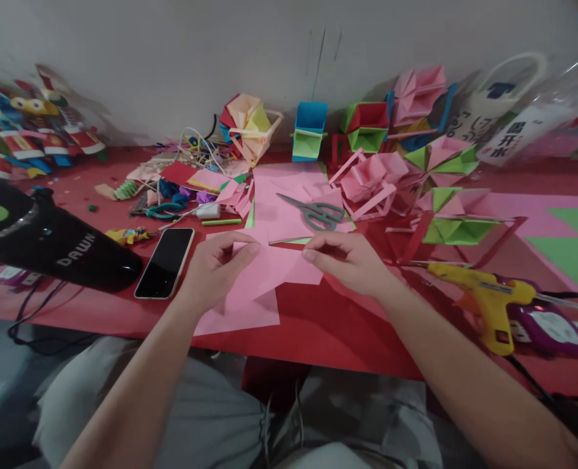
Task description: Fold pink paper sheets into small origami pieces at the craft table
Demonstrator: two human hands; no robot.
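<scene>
Both hands meet over a sheet of pink paper (269,264) near the front edge of the red table. My left hand (220,264) pinches its left side between thumb and fingers. At the right side, my right hand (340,260) has thumb and fingertips closed on the same sheet. Another pink sheet (254,312) lies beneath, flat on the table. Just beyond the hands, grey-green scissors (321,213) rest on a stack of pink and green paper (289,185).
A phone (165,264) and a black tumbler (74,244) are on the left. Folded paper models (367,127) line the back. Paper scraps (191,176) are heaped back left. A yellow glue gun (494,299) lies at the right. A plastic bottle (523,133) stands behind.
</scene>
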